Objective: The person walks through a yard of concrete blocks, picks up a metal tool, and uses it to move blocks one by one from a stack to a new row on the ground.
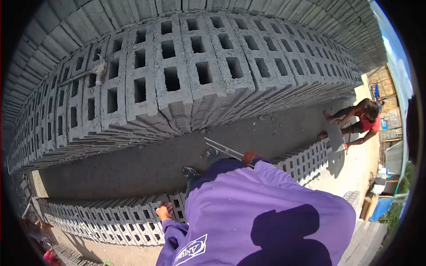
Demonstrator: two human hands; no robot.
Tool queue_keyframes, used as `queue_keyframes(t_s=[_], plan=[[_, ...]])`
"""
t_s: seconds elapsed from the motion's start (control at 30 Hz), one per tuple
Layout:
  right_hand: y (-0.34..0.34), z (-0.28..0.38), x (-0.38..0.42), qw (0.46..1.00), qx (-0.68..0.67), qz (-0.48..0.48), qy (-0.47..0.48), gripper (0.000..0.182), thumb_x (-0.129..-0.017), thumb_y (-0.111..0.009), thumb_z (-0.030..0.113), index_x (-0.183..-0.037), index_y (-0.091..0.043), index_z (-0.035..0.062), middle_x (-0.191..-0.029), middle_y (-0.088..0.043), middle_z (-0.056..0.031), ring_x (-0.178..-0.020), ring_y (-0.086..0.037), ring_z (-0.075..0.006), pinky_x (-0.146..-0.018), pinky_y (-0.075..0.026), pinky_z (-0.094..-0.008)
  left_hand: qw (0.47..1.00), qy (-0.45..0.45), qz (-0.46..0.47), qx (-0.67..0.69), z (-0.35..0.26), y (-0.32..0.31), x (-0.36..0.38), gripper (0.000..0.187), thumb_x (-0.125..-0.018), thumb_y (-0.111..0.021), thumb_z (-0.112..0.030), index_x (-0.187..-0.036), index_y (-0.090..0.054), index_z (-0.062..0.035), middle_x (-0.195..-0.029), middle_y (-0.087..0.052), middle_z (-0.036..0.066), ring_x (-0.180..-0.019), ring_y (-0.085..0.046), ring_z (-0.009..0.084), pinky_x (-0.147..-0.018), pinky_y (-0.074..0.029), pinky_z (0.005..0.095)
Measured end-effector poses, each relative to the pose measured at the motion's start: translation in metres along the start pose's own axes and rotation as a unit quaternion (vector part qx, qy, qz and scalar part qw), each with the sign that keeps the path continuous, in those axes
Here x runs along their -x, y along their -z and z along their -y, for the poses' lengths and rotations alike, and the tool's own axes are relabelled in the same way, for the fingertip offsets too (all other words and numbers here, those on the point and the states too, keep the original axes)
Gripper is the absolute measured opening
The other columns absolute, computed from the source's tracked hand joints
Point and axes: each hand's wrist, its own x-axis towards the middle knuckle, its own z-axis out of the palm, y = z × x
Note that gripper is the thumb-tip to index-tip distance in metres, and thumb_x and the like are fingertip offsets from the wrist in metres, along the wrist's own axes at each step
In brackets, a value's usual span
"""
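My left hand [164,211] is at the upper edge of a low row of grey hollow concrete blocks [133,216], its fingers bent over a block. My right hand [250,157] is closed round the end of a thin, pale tool with two long bars [222,147], which points left over the ground. Both arms are in purple sleeves. Beyond my feet rises a tall stack of hollow blocks [191,95], its holes facing up.
A co-worker in red [372,123] bends at the right, both hands at a flat grey block [336,136]. Another low block row [306,163] stands nearer. A stick-like tool [84,73] lies on the tall stack. Another person [37,228] is partly visible lower left.
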Motion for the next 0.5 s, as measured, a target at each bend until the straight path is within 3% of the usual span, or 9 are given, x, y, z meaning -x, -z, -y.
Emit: queue_keyframes(t_s=[0.07, 0.23, 0.3, 0.4, 0.5], plan=[[-0.006, -0.011, 0.018, 0.998, -0.035, -0.038, -0.033, 0.038, -0.081, -0.058, 0.03, -0.106, -0.071, 0.0043, -0.106, -0.068, -0.0239, -0.099, -0.066, -0.0406, -0.088, -0.052, -0.0485, 1.0, -0.003, 0.013, -0.007, -0.015, 0.004, -0.002, 0.039, -0.091, -0.057, -0.034, -0.119, -0.059, -0.0075, -0.097, -0.071, 0.012, -0.081, -0.068, 0.0256, -0.072, -0.051, 0.0433], [-0.052, -0.024, 0.005, 0.991, -0.093, 0.022, -0.093, 0.038, -0.08, -0.059, 0.029, -0.107, -0.071, 0.0052, -0.108, -0.068, -0.0221, -0.104, -0.064, -0.0414, -0.09, -0.051, -0.049, 0.994, -0.046, 0.056, -0.079, -0.057, 0.004, -0.016, 0.04, -0.089, -0.059, -0.035, -0.121, -0.059, -0.0096, -0.098, -0.071, 0.01, -0.085, -0.066, 0.0245, -0.074, -0.05, 0.0406], [-0.075, -0.036, -0.009, 0.991, -0.092, 0.032, -0.088, 0.04, -0.08, -0.059, 0.031, -0.107, -0.071, 0.0052, -0.111, -0.067, -0.0219, -0.105, -0.064, -0.04, -0.09, -0.051, -0.049, 0.998, -0.032, 0.015, -0.046, -0.075, -0.001, -0.011, 0.039, -0.092, -0.055, -0.036, -0.12, -0.058, -0.0088, -0.094, -0.071, 0.01, -0.072, -0.067, 0.0227, -0.058, -0.047, 0.0352], [-0.072, -0.043, -0.013, 0.987, -0.126, 0.041, -0.09, 0.04, -0.081, -0.057, 0.034, -0.107, -0.071, 0.007, -0.112, -0.067, -0.021, -0.105, -0.064, -0.0388, -0.09, -0.051, -0.0485, 0.998, -0.041, 0.008, -0.047, -0.092, -0.013, 0.002, 0.038, -0.092, -0.054, -0.037, -0.119, -0.059, -0.0106, -0.095, -0.071, 0.009, -0.077, -0.066, 0.0225, -0.064, -0.048, 0.0376], [-0.06, -0.041, -0.026, 0.993, -0.048, 0.103, -0.013, 0.042, -0.083, -0.057, 0.035, -0.114, -0.069, 0.008, -0.118, -0.066, -0.019, -0.111, -0.062, -0.0377, -0.092, -0.05, -0.0478, 0.998, -0.041, 0.0, -0.056, -0.092, -0.029, 0.014, 0.038, -0.092, -0.053, -0.039, -0.119, -0.059, -0.0121, -0.096, -0.071, 0.007, -0.082, -0.066, 0.0226, -0.068, -0.048, 0.0393]])
